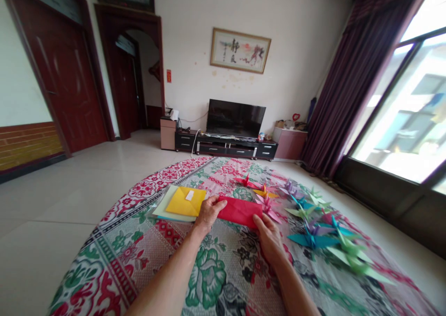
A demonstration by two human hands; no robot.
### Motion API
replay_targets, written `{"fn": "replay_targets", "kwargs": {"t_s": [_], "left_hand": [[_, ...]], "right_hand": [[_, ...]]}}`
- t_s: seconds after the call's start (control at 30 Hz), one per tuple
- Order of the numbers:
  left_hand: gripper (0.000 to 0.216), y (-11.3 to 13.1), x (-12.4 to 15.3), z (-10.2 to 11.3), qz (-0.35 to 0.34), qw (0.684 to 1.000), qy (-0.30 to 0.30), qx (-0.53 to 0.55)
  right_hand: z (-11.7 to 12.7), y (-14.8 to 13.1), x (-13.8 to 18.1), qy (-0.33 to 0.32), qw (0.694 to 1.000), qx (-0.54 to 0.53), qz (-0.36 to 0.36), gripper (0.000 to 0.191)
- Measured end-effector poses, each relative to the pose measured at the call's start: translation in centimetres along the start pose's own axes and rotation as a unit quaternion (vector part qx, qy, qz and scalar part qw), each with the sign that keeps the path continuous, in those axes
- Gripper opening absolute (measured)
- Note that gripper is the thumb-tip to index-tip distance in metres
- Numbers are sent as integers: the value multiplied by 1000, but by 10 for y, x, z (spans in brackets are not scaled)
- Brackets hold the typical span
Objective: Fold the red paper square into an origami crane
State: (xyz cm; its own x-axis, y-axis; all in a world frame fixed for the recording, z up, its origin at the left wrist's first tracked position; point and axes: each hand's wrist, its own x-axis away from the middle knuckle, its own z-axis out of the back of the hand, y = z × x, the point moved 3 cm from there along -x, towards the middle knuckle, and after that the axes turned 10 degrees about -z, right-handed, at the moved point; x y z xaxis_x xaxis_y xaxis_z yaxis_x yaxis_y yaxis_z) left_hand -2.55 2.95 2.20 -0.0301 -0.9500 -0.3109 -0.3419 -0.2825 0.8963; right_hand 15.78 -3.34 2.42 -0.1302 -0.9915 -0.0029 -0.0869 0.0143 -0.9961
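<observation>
A red sheet of folded paper (240,211), shaped as a long rectangle with faint creases, is held between my two hands above the patterned tablecloth (205,272). My left hand (210,212) pinches its left end, thumb on top. At the lower right corner, my right hand (268,234) grips the paper with the thumb over its face; the other fingers are partly hidden. Close to my left hand lies a yellow paper square (184,203) with a small white piece on it, on top of a stack of pale sheets (161,210).
Several folded paper cranes cover the right of the table, among them a blue crane (311,238), a green crane (353,255) and a red crane (247,182). Beyond the table stand a television (237,118) and a low cabinet (216,148).
</observation>
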Motion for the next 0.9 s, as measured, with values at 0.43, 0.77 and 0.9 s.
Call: {"fn": "replay_targets", "kwargs": {"t_s": [0.43, 0.77, 0.9], "left_hand": [[30, 5, 2, 2, -19, 997, 14, -73], [28, 3, 2, 2, -28, 996, 13, -83], [28, 3, 1, 2, -37, 995, 11, -92]], "right_hand": [[6, 7, -4, 45, 999, 7, 11, 40], [5, 8, -3, 54, 998, -9, -2, 38], [5, 7, -3, 60, 998, -3, -1, 38]]}}
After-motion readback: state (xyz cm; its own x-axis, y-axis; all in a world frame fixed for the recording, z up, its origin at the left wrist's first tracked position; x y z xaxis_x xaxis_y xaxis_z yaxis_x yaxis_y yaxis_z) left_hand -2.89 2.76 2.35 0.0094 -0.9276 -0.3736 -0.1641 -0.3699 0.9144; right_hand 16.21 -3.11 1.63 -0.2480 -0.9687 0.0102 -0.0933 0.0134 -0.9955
